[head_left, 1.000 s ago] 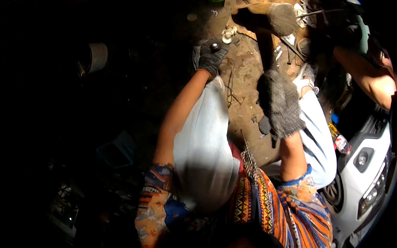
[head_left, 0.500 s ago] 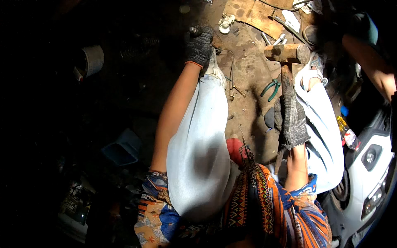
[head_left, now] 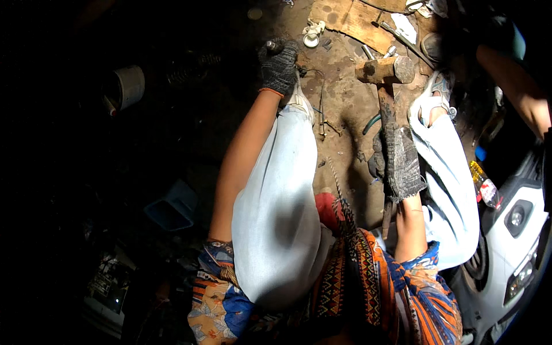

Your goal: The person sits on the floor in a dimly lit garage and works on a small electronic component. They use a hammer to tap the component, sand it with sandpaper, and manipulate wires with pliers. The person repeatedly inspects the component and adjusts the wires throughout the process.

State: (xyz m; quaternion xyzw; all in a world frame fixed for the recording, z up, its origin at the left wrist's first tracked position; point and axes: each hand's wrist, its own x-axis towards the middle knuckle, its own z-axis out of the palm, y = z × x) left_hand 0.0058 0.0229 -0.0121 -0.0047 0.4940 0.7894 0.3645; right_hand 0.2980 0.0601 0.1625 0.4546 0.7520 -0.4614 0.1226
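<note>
My right hand (head_left: pixel 404 164), in a grey knit glove, is wrapped round the wooden handle of a sledgehammer (head_left: pixel 386 70). Its blocky, worn head hangs above the floor near my right foot, and the handle runs back towards my lap. My left hand (head_left: pixel 280 72), gloved too, is closed beside my left shoe. A dark metal rod (head_left: pixel 271 45) with a rounded end pokes out of that fist; the rest of it is lost in glove and shadow. Between my legs lie green-handled pliers (head_left: pixel 371 123), mostly covered by the hammer.
Wrenches (head_left: pixel 390 52) and a long bar (head_left: pixel 402 34) lie by a wooden board (head_left: pixel 351 20). Near it is a small round lid (head_left: pixel 311 41). At right are another person's arm (head_left: pixel 520 89), a bottle (head_left: pixel 489 192) and a white car bumper (head_left: pixel 517 236). A bucket (head_left: pixel 130 86) stands in the dark left.
The sledgehammer's head has swung a little to the left, with my right hand shifting slightly left and down. More of the pliers is now covered. My left hand has hardly moved.
</note>
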